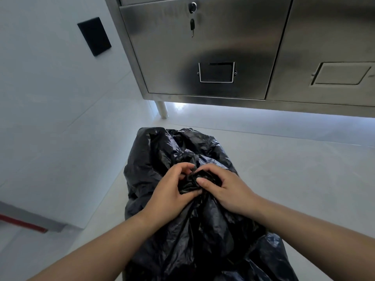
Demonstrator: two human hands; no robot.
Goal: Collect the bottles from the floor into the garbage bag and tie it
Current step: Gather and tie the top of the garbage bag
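black garbage bag [166,151] slumped on the pale floor [294,169], near and centre, just short of the steel cabinet [203,47] on the far side. no bottles to be seen on the floor; probably all inside, though hidden by the dark plastic.

left hand [170,193] and right hand [231,191] both on the bunched neck [192,180] of the bag, fingers curled in, pinching twisted plastic between thumbs and fingertips, thumbs nearly meeting. looks like the tying step, with a knot being formed or snugged. cannot tell whether closed yet, the middle of the bunch being covered by the fingers.

to do it well:
- press spare air out first, or end up with a puffy bag and a slack knot.
- keep the neck gathered tight and twisted.
- hold the base of the twist with one hand and draw the free end through with the other.
- pull steadily, never with a jerk: thin film, apt to stretch or tear.
- seat the knot low, close to the contents.
- test with a light tug before lifting.
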